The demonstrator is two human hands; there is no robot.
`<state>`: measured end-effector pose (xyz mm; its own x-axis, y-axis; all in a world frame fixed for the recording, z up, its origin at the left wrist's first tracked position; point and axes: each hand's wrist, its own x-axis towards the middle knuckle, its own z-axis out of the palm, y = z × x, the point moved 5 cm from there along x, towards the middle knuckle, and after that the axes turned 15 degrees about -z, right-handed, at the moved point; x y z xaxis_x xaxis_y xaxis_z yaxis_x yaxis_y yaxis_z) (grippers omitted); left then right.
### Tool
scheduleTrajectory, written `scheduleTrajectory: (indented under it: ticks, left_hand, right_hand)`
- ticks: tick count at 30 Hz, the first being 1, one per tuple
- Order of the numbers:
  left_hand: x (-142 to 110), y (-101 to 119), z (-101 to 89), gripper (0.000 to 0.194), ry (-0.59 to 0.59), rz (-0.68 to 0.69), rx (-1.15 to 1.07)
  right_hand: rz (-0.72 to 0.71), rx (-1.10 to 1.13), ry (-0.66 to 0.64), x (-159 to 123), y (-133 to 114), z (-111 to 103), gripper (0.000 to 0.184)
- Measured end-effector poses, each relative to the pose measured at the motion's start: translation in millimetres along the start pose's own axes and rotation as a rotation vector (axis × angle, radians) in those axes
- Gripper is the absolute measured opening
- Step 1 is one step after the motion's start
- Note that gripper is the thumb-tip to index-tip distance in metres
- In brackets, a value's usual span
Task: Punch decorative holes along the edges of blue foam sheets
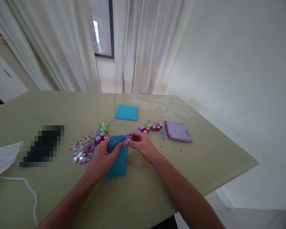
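Observation:
A blue sheet of card (119,160) with small cut-outs along its edges stands raised over the table. My left hand (104,156) grips its left side, thumb across the front. My right hand (141,143) pinches a small purple craft punch (128,138) at the sheet's upper right corner; fingers partly cover it. Beside my left hand lie several small purple, red and green punches (104,129) with eye-like tops, partly hidden. More such punches (153,128) sit just beyond my right hand.
Colourful confetti (84,148) is heaped left of my hands. A blue card stack (126,112) lies farther back, a purple-topped punched stack (178,131) to the right. At left are a pixelated dark object (44,146), a white sheet (4,159) and a white cord (33,194).

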<state>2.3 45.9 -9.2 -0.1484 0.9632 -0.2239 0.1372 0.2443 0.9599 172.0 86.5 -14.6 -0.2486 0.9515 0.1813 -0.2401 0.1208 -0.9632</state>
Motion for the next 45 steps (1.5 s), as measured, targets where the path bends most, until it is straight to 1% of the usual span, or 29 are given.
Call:
scheduleTrajectory:
  ticks: [4, 7, 9, 12, 18, 21, 25, 30, 34, 37, 41, 43, 45]
  left_hand:
    - [-2.6, 5.1, 1.3, 0.047, -0.049, 0.054, 0.050]
    - [-4.3, 5.4, 0.5, 0.055, -0.052, 0.026, 0.045]
    - [-4.7, 5.2, -0.2, 0.060, -0.033, 0.012, 0.040]
    - [-4.6, 4.9, 0.5, 0.063, -0.025, 0.006, 0.007]
    - [-7.0, 5.2, 8.6, 0.062, -0.066, -0.012, -0.033]
    - [-7.3, 4.5, 11.0, 0.058, -0.071, -0.014, -0.052]
    - [-5.8, 1.8, 11.3, 0.054, -0.072, -0.030, -0.063]
    - [-4.8, 0.1, 11.8, 0.053, -0.078, -0.016, -0.058]
    - [-3.2, -2.3, 11.6, 0.053, -0.066, -0.012, -0.057]
    - [-3.2, 0.1, 11.1, 0.056, -0.083, -0.012, -0.093]
    - [-2.9, 1.5, 8.6, 0.069, -0.127, -0.063, -0.157]
    - [-0.7, -2.5, 4.9, 0.066, -0.110, -0.106, -0.159]
    - [2.2, -7.6, 0.3, 0.057, -0.065, -0.140, -0.133]
  right_hand:
    - [0.006, 0.015, -0.011, -1.4, -1.9, 3.2, 0.041]
    - [0.009, 0.030, -0.015, -1.7, -2.1, 4.4, 0.043]
    - [0.009, 0.034, -0.019, -1.5, -1.8, 4.8, 0.043]
    - [0.004, 0.031, -0.033, -1.2, -1.5, 5.3, 0.042]
    - [0.027, 0.006, -0.029, -2.7, 3.1, 4.1, 0.043]
    - [0.012, 0.018, -0.026, -3.3, 5.4, 3.4, 0.041]
    - [-0.010, 0.005, -0.016, -3.6, 6.5, 3.3, 0.038]
    - [-0.026, 0.002, -0.001, -3.7, 10.3, 4.8, 0.034]
    - [-0.032, -0.003, 0.012, -2.2, 14.2, 4.7, 0.035]
    - [-0.047, -0.010, 0.010, -0.7, 10.9, 5.4, 0.037]
    - [-0.054, 0.069, 0.038, 0.2, 4.0, 6.6, 0.039]
    - [-0.039, 0.104, 0.066, 1.5, 3.4, 4.0, 0.042]
    - [-0.044, 0.111, 0.138, 4.4, 2.7, -4.7, 0.042]
